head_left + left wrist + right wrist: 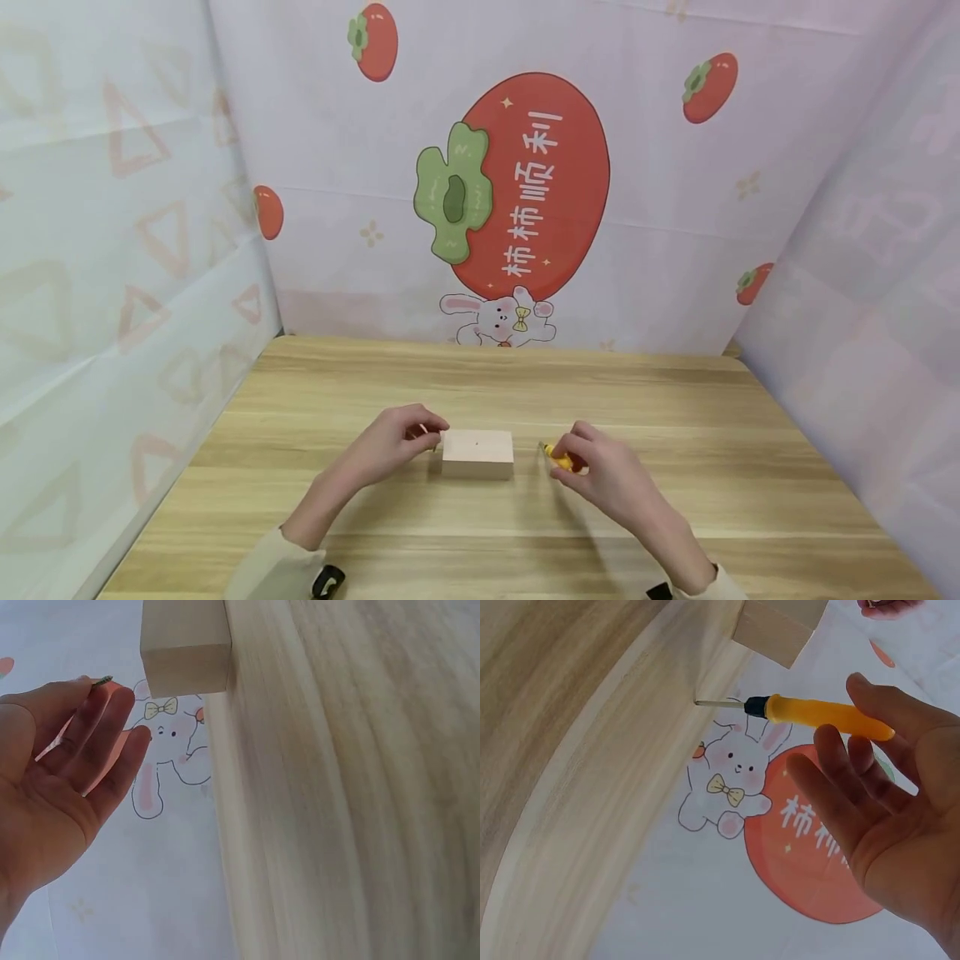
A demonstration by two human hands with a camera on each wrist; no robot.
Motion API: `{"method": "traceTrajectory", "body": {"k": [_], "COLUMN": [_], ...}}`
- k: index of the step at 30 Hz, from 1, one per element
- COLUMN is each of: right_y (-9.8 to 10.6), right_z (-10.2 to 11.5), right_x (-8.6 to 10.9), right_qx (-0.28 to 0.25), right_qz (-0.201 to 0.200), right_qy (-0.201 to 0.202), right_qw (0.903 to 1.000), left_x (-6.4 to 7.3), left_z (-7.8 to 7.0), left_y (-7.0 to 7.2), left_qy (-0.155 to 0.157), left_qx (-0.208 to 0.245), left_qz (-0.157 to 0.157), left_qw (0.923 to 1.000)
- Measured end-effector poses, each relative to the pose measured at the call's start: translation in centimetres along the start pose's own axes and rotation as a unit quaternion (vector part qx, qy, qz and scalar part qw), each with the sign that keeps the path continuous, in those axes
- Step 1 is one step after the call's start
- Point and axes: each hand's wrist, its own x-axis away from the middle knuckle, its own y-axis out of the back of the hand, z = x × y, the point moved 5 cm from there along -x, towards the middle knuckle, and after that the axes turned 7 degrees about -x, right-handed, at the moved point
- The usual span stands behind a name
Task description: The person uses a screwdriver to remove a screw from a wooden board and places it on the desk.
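A pale wooden block (477, 447) lies on the table between my two hands, with a small dark spot on its top face. My left hand (401, 437) is just left of the block and pinches a small screw (102, 681) between thumb and fingertips. To the right of the block, my right hand (603, 467) holds a screwdriver (817, 715) by its yellow handle, thumb on one side and fingers on the other. The screwdriver's metal shaft points away from the palm, its tip over the table and apart from the block.
The wood-grain table (480, 550) runs back to a printed cloth (337, 275) with persimmons and a rabbit. Cloth walls stand on the left (112, 333) and right (862, 333) sides of the table.
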Motion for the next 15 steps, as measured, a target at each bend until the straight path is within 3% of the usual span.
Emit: {"method": "traceTrajectory", "body": {"k": [3, 8, 15], "right_y": [-0.4, -1.0, -1.6], "right_z": [0.1, -0.1, -0.1], "right_x": [0.2, 0.7, 1.3], "right_qx": [0.008, 0.013, 0.028], "right_qz": [0.060, 0.139, 0.170], "right_qy": [-0.008, -0.038, -0.046], "right_qw": [0.9981, 0.9895, 0.9840], "left_x": [0.5, 1.1, 1.9], "left_z": [0.4, 0.7, 1.6], "left_y": [0.4, 0.7, 0.6], "left_qy": [0.027, 0.044, 0.070], "left_qx": [0.020, 0.045, 0.063], "left_qz": [0.009, 0.035, 0.067], "left_qw": [0.9994, 0.9974, 0.9933]}}
